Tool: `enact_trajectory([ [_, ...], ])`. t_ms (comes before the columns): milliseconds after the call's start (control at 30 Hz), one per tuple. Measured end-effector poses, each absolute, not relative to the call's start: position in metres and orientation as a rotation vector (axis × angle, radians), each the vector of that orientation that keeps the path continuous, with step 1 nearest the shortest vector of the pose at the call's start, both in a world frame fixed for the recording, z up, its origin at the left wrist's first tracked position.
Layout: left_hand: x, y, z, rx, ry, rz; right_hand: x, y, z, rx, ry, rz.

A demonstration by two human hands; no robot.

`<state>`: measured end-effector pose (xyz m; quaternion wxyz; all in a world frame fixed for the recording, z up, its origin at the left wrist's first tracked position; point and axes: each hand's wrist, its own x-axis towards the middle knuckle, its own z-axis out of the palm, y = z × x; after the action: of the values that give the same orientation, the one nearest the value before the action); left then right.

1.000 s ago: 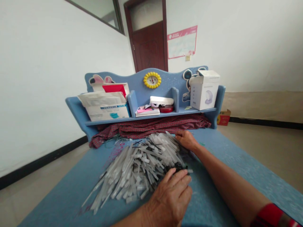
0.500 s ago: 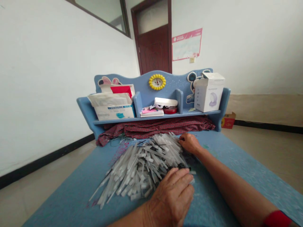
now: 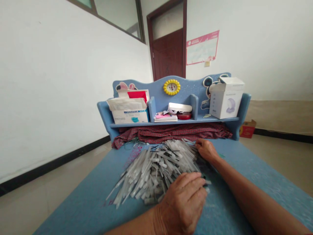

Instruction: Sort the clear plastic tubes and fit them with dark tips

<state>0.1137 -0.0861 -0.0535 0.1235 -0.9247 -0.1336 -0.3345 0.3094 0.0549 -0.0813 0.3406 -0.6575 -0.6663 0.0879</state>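
Touching pale strips (image 3: 156, 166) on the blue tabletop (image 3: 83, 205) with left grip (image 3: 185, 199) and right grip (image 3: 206, 150); cannot tell whether clenched or released.

Head-worn view, forward and down

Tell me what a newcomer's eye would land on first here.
Most likely the big heap of pale strips on the blue tabletop, with the left hand at its near right edge and the right hand at its far right. Next, perhaps, the yellow flower-shaped dial, midway along the blue backboard, and the red checked cloth bunched below the shelf.
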Motion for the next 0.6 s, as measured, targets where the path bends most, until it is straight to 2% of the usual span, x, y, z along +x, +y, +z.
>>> enact_trajectory([
  [367, 0.113, -0.09, -0.038, -2.653, -0.468, -1.092, 0.321, 0.057, -0.08, -1.511, -1.585, 0.39],
  [600, 0.102, -0.075, -0.028, -2.461, -0.51, -1.181, 0.315, 0.026, -0.032, -1.221, -1.684, 0.564],
])
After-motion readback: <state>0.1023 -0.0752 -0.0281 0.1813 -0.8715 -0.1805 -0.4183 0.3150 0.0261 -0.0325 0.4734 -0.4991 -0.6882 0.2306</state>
